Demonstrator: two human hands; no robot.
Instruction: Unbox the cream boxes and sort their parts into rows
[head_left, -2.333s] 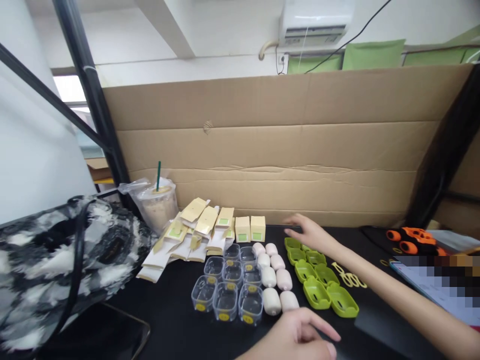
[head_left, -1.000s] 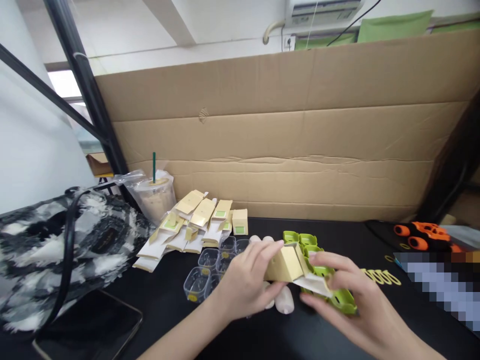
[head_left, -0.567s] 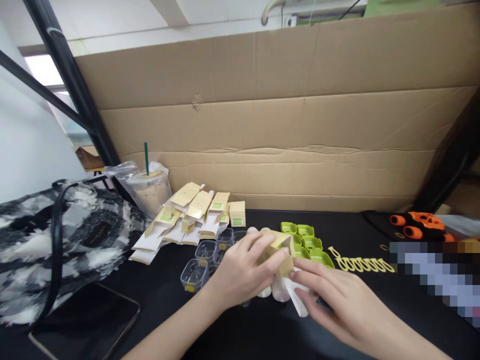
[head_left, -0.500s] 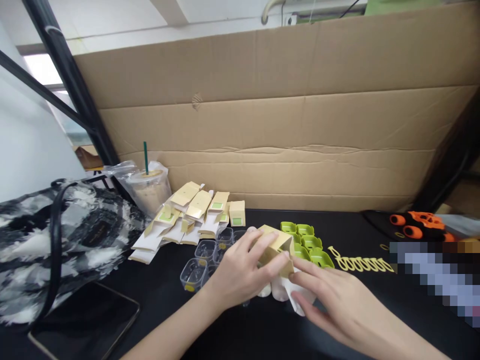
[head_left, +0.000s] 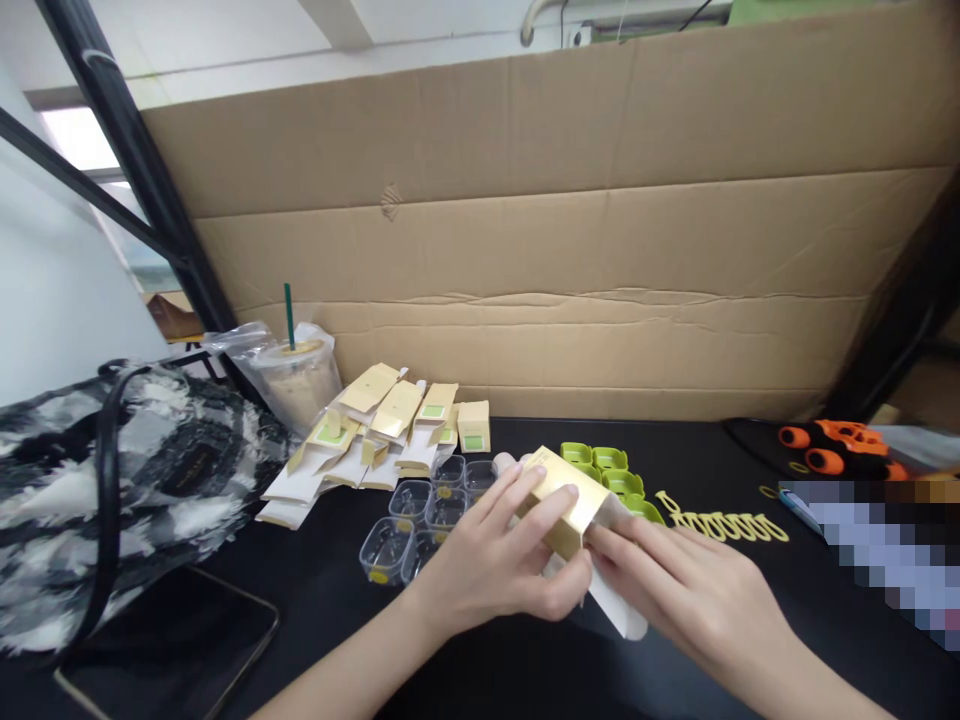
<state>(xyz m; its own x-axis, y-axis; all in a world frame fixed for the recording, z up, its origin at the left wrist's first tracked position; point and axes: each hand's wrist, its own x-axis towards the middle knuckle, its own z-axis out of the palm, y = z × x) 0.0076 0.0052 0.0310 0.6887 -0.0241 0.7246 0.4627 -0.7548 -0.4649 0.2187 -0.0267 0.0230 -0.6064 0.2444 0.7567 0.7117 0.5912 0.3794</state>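
My left hand [head_left: 514,555] is wrapped round a small gold paper box [head_left: 568,492], tilted with its end toward my right hand. That end is open, and a long white flap [head_left: 619,600] hangs below it. My right hand [head_left: 679,585] is closed, its fingers pressed together at the box's open end; the fingertips are hidden there. Behind the hands, clear plastic cups [head_left: 387,550] stand in rows to the left. Bright green square cups [head_left: 622,486] stand to the right, partly covered by the box and right hand.
Flattened gold and white boxes [head_left: 306,475] lie in a pile at left, beside one upright box [head_left: 474,428]. A bagged drink cup [head_left: 296,385] and a fluffy bag [head_left: 172,480] are farther left. Yellow rings [head_left: 731,527] and an orange toy car [head_left: 847,448] lie right.
The box has turned, so its long gold side shows more. My right fingers have moved to its open end, and the white flap now sticks out lower and farther right.
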